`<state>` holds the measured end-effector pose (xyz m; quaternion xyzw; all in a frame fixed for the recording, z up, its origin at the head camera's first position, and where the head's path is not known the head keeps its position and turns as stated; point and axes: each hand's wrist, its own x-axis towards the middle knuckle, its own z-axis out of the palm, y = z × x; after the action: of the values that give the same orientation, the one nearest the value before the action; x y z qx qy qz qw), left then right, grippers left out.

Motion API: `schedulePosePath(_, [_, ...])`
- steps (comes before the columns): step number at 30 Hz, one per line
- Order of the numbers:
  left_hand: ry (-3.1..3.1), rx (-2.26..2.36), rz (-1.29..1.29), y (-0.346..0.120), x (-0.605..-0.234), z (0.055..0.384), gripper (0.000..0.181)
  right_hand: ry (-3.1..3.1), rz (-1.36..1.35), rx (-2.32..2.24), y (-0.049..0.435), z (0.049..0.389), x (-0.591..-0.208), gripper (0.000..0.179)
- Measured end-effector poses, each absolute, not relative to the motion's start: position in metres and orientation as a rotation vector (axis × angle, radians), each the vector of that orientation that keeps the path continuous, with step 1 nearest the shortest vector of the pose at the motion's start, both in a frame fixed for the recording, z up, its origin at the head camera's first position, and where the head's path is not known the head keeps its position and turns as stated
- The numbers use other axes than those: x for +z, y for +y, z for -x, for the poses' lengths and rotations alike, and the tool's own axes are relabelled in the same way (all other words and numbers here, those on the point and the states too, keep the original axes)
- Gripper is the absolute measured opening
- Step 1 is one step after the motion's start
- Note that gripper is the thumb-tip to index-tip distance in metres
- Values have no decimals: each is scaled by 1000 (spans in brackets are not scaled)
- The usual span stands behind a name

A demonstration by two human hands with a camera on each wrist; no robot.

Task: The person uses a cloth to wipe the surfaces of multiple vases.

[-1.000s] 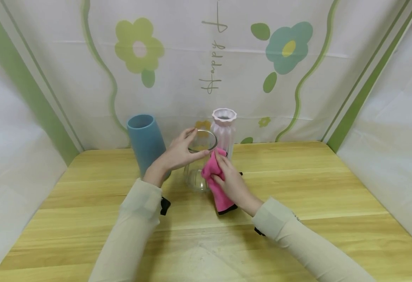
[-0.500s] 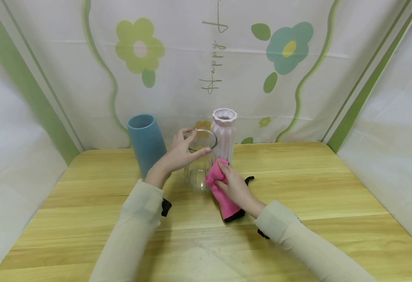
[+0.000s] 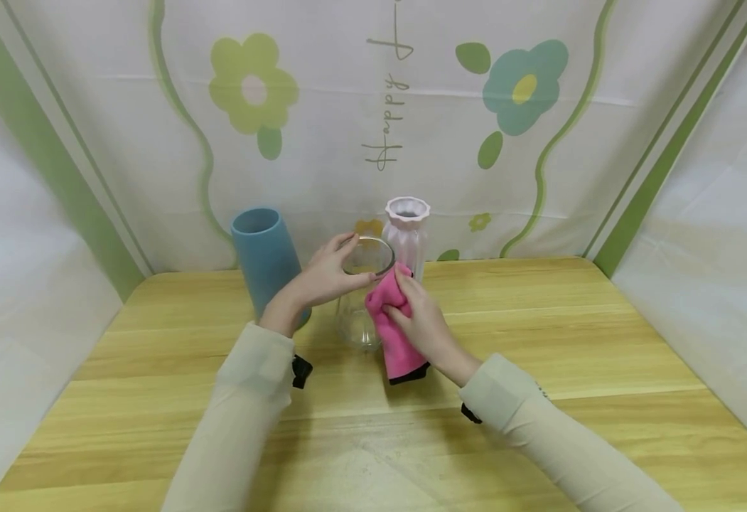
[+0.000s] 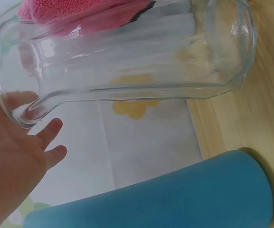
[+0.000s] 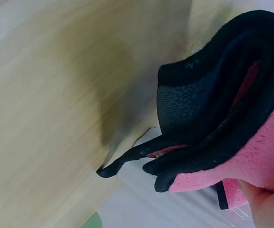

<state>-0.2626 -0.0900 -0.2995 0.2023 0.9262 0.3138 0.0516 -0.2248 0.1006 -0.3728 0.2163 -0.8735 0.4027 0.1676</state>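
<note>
A clear glass vase (image 3: 355,327) stands upright on the wooden table. My left hand (image 3: 330,276) grips it at the rim, thumb on the near side and fingers across the far side. In the left wrist view the vase (image 4: 141,61) lies across the frame, with the left hand (image 4: 13,156) at its mouth. My right hand (image 3: 429,328) pinches a folded pink cloth (image 3: 401,352) with black edging, held against the vase's right side. Up close in the right wrist view, the cloth (image 5: 265,152) shows its stacked folds, and only part of the right hand (image 5: 272,209) appears.
A tall blue vase (image 3: 264,259) stands just left of the glass one. Behind and to the right is a pale pink fluted vase (image 3: 406,235), partly hidden by the cloth. A printed curtain (image 3: 322,178) hangs behind the wooden table (image 3: 571,398).
The right hand slid down the vase's side with the cloth, then came back up near the rim. The left hand keeps its place at the rim, its fingers shifting slightly.
</note>
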Motion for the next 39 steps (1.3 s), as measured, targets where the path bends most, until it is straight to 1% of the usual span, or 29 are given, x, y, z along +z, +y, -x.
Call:
schedulePosePath(6, [2834, 939, -643, -89, -302, 263, 86, -2542, -643, 1118, 103, 225, -381, 66])
schedulePosePath(12, [2857, 989, -551, -86, -305, 261, 92, -2664, -641, 1106, 108, 226, -393, 69])
schedulePosePath(20, [2921, 955, -506, -86, -305, 260, 93, -2788, -611, 1016, 113, 226, -400, 61])
schedulePosePath(27, [2922, 904, -542, -88, -300, 261, 92, -2648, -625, 1126, 108, 229, -387, 65])
schedulePosePath(32, [2859, 933, -585, -90, -298, 263, 88, -2526, -620, 1204, 102, 229, -376, 64])
schedulePosePath(39, [2854, 916, -622, -90, -302, 261, 89, -2494, -631, 1198, 102, 227, -378, 62])
